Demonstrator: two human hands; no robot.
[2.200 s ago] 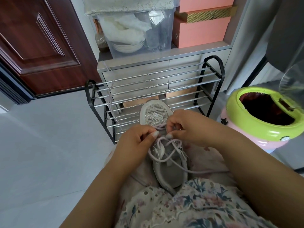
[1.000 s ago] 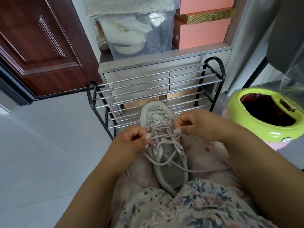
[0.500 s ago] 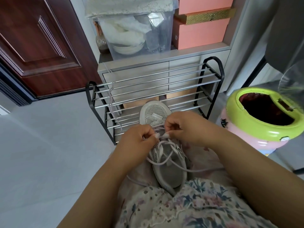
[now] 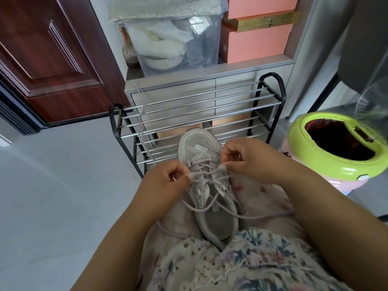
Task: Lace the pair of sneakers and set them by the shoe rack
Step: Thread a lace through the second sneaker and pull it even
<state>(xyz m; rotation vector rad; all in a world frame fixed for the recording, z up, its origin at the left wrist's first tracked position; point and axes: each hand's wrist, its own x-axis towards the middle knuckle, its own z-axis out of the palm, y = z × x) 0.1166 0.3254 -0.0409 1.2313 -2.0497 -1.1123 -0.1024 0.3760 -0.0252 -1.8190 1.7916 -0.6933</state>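
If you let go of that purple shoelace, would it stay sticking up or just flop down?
Probably flop. The shoelace already sags in loose curves across the sneaker and trails over the lap, so it looks soft, not stiff. It seems light too: the left hand and right hand hold it with a small pinch.

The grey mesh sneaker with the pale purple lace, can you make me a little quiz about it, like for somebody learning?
1. True or false: the grey mesh sneaker rests on the person's lap.
2. Which hands pinch the pale purple lace? A) left hand only B) right hand only C) both
3. Fill in: a second lace hangs from the metal-bar shoe ____.

Key:
1. True.
2. C: left hand and right hand.
3. Rack; the second lace dangles at its left side.
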